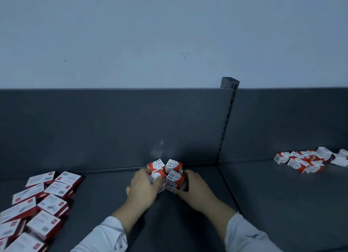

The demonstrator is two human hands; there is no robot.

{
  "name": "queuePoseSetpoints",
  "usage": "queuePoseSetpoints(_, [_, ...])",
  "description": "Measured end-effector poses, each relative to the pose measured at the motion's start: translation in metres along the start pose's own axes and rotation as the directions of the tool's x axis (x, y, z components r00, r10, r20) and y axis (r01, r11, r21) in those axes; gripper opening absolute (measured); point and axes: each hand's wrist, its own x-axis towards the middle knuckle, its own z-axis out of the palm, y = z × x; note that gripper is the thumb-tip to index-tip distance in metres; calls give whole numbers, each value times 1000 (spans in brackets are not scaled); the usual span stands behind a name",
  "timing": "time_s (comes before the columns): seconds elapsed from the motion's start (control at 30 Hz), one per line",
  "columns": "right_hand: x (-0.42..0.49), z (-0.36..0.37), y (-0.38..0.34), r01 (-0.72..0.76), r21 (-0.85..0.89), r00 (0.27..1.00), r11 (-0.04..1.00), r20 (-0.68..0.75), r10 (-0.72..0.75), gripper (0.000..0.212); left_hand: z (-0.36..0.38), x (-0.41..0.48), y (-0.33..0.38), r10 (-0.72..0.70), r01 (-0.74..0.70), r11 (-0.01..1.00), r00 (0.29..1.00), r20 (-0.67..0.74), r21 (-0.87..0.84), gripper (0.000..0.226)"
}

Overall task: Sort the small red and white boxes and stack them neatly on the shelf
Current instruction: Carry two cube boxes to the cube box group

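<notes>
A small block of red and white paper-clip boxes stands on the dark grey shelf, close to its back panel, two layers high. My left hand grips the block's left side, with fingers curled over a front top box. My right hand holds the right side, its fingers wrapped round the boxes there. The lower boxes are mostly hidden by both hands.
A loose heap of larger flat red and white boxes lies at the left front of the shelf. More small boxes are scattered on the adjoining shelf section at right, beyond a slotted upright. A pale wall rises behind.
</notes>
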Motion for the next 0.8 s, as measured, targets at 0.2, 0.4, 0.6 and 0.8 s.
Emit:
queuePoseSetpoints(0.2, [-27,-39,26,69,-217,997,974,30,-64,70,9,-18,33,271,-291,924,956,113,249,64])
queuePoseSetpoints(0.4, [-62,-75,71,49,-314,998,948,43,-37,66,43,-47,72,364,-429,855,897,251,291,63])
queuePoseSetpoints(0.6, [-103,-120,119,9,-323,1000,946,-20,-16,64,80,-77,128,400,-513,780,849,344,359,65])
queuePoseSetpoints(0.8, [-147,-165,177,-23,-302,1000,953,2,25,65,140,-132,186,388,-533,798,811,437,282,65])
